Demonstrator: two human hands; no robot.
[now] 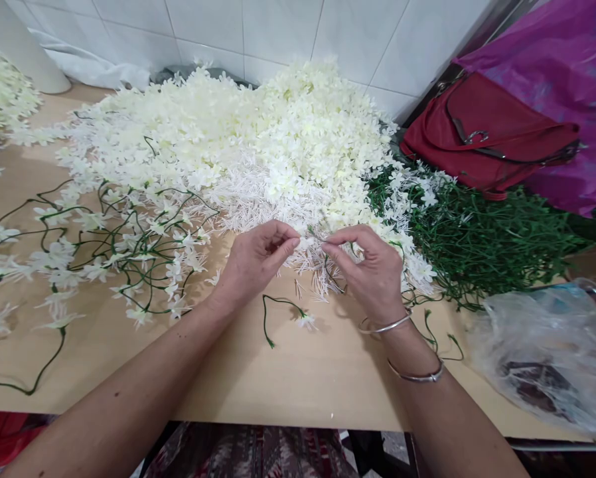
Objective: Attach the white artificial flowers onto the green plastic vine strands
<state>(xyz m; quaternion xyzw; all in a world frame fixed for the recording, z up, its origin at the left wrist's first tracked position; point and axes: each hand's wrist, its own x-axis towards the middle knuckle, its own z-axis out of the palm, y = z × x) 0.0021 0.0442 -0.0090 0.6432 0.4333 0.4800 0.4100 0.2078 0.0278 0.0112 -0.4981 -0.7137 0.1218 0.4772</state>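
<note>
My left hand (255,259) and my right hand (370,269) meet over the wooden table (298,378), fingertips pinched together. Between them is a small white artificial flower (308,243) on a thin green stem (332,272); the left fingers pinch the flower, the right fingers hold the stem. Just behind them lies a big heap of cream-white artificial flowers (258,139) with white plastic stamens (258,199). A short green stem with one flower (284,312) lies on the table below my hands. Two metal bangles sit on my right wrist.
Finished green vines with white flowers (109,239) spread over the table's left. A pile of bare green stems (482,239) lies at right, with a red handbag (492,133) and purple cloth behind. A crumpled clear plastic bag (547,358) is at front right. White tiled wall behind.
</note>
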